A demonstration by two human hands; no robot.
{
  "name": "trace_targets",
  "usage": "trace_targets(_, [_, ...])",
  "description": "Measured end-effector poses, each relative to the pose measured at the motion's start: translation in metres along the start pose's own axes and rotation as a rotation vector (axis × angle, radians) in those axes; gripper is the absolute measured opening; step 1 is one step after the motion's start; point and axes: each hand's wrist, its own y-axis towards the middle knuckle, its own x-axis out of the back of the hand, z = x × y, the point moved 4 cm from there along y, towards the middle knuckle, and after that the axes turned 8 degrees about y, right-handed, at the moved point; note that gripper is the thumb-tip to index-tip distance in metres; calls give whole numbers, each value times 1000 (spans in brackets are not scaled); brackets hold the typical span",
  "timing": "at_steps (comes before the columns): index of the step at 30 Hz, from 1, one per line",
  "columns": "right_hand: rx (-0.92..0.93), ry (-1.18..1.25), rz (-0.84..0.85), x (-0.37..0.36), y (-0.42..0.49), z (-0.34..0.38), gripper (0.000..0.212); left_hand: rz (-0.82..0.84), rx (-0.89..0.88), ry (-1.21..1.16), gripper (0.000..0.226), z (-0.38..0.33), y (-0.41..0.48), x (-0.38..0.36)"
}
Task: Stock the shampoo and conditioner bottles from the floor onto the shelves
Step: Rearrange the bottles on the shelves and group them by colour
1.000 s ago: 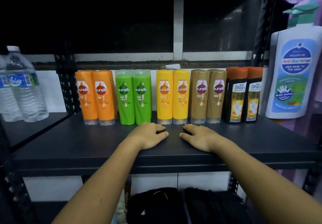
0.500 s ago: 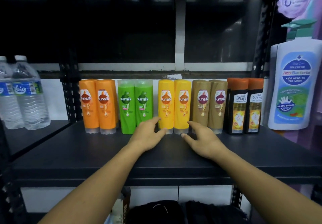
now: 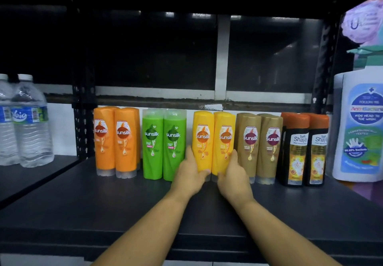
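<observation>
A row of bottles stands at the back of the dark shelf [image 3: 103, 207]: two orange Sunsilk bottles [image 3: 116, 141], two green ones [image 3: 163, 143], two yellow ones [image 3: 213, 141], two tan ones [image 3: 259, 145] and two black bottles with orange caps [image 3: 304, 149]. My left hand [image 3: 191, 174] grips the lower left side of the left yellow bottle. My right hand [image 3: 233, 174] grips the lower right side of the right yellow bottle. The two hands flank the yellow pair, thumbs at the front near the bases.
Two clear water bottles [image 3: 24, 120] stand on a neighbouring shelf at the left. A large white pump bottle [image 3: 360, 129] stands at the right end. Black perforated posts [image 3: 83, 120] frame the bay. The shelf's front half is bare.
Both hands lifted off the shelf surface and moved back to the yellow bottles, closing round their lower sides. The view has moved closer to the shelf.
</observation>
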Motion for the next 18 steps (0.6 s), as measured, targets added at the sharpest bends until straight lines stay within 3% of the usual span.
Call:
trace_targets(5, [41, -39, -63, 0, 3, -4, 70, -8, 24, 54, 83, 3, 6, -5])
trace_targets(11, [45, -84, -55, 0, 3, -6, 81, 6, 41, 100, 81, 1, 3, -6])
trace_targets(18, [45, -72, -38, 3, 5, -7, 78, 5, 58, 142, 78, 1, 2, -4])
